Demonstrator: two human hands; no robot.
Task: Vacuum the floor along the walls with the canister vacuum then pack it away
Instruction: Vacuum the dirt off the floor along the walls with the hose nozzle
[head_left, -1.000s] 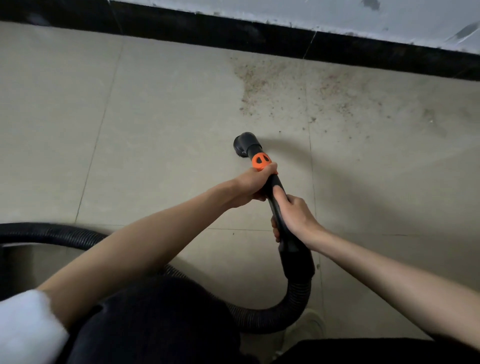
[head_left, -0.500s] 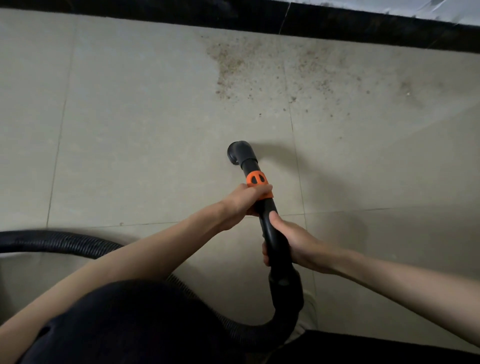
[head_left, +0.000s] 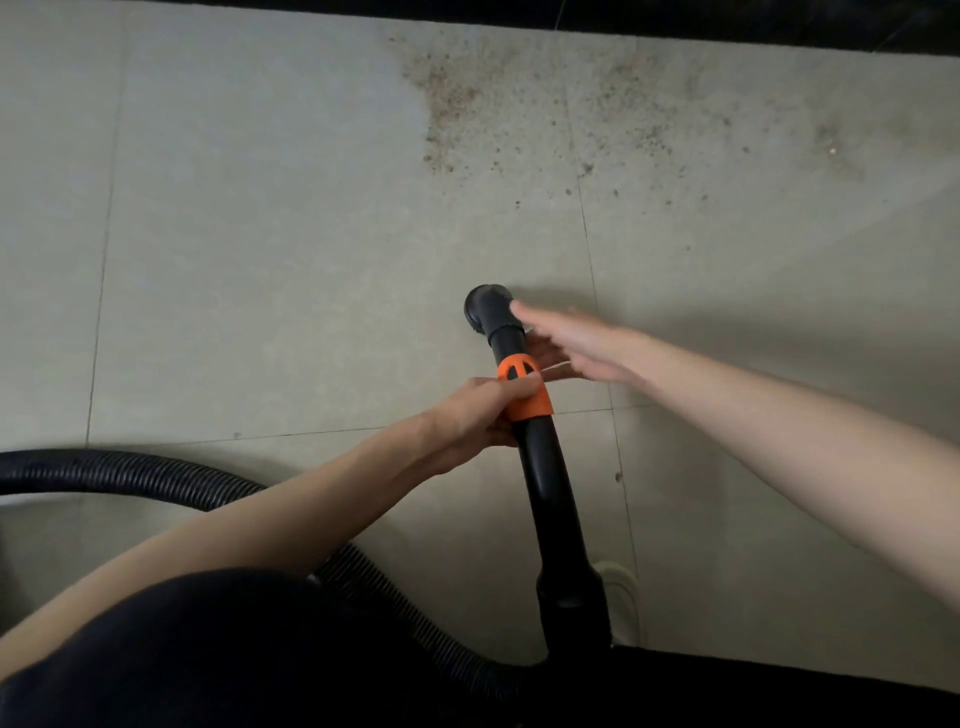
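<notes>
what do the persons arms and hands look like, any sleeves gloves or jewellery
Both forearms are bare right up to the frame edge, so no sleeve shows in this view. The left hand and right hand wear no gloves, and no watch, bracelet or ring is visible. The right hand is motion-blurred, so small details there are uncertain.

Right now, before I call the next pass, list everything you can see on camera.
Vacuum handle tube: one, black, centre, its open end pointing toward the wall.
Collar: one, orange, around the tube near its front end.
Hose: one, black, ribbed, curving from the left edge round to the tube's rear.
Dirt: a brown scattered patch, upper centre and right, near the wall.
Floor: pale tiles with thin joints.
Baseboard: one dark strip along the top edge.
Shoe: one, pale, partly hidden beside the tube.
Left hand: grips the tube at the collar.
Right hand: fingers straight, blurred, beside the front end.
</notes>
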